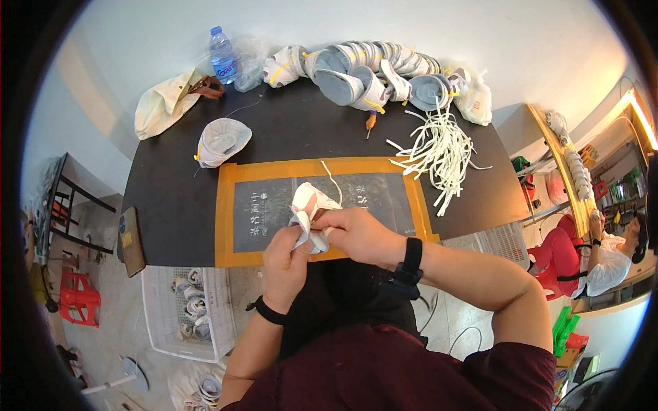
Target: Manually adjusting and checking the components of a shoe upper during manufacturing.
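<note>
Both hands meet at the near edge of the black table (171,205). The left hand (286,257) and right hand (360,233) pinch 1 white shoe upper (310,205) between closed fingers, over the orange-bordered mat (229,219). Farther right lie white laces (439,154); along the far edge, a row of uppers (370,68) and a water bottle (223,58).

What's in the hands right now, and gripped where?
Both hands hold one white shoe upper over the table. Left hand grips its lower edge from below; right hand pinches its right side. A white lace trails up from it.
</note>
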Tool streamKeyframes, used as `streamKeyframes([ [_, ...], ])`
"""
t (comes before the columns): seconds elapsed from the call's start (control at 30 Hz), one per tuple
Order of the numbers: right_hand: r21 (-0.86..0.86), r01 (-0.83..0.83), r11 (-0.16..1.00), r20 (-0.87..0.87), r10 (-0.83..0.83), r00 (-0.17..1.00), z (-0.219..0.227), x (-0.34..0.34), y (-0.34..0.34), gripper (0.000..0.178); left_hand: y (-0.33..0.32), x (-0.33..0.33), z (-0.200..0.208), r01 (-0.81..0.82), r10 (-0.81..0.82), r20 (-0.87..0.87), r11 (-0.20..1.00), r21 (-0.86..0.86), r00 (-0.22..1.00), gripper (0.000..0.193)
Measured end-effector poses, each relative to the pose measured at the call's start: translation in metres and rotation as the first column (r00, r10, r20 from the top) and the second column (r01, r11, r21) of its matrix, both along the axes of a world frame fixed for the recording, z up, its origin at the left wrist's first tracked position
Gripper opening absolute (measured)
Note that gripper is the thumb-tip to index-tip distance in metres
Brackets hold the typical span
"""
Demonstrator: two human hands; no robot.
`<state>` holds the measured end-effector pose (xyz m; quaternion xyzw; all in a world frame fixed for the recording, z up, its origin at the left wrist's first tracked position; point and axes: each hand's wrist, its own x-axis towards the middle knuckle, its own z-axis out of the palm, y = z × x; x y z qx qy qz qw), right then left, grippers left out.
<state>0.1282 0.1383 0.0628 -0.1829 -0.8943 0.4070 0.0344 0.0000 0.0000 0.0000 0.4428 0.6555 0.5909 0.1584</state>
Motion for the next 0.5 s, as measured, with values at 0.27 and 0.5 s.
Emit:
streamKeyframes([
  [0.27, 0.603, -0.176, 0.778, -0.037, 0.248, 0.968, 0.009, 0.001, -0.003, 0.022, 0.000, 0.002, 0.017, 0.055, -0.053, 0.187, 0.998, -0.006, 0.981, 0.015],
  [0.5, 0.579, -0.150, 0.802, -0.001, 0.185, 0.983, 0.014, 0.002, -0.013, 0.017, 0.004, -0.005, 0.001, 0.064, 0.008, -0.417, 0.985, 0.160, 0.909, 0.013],
])
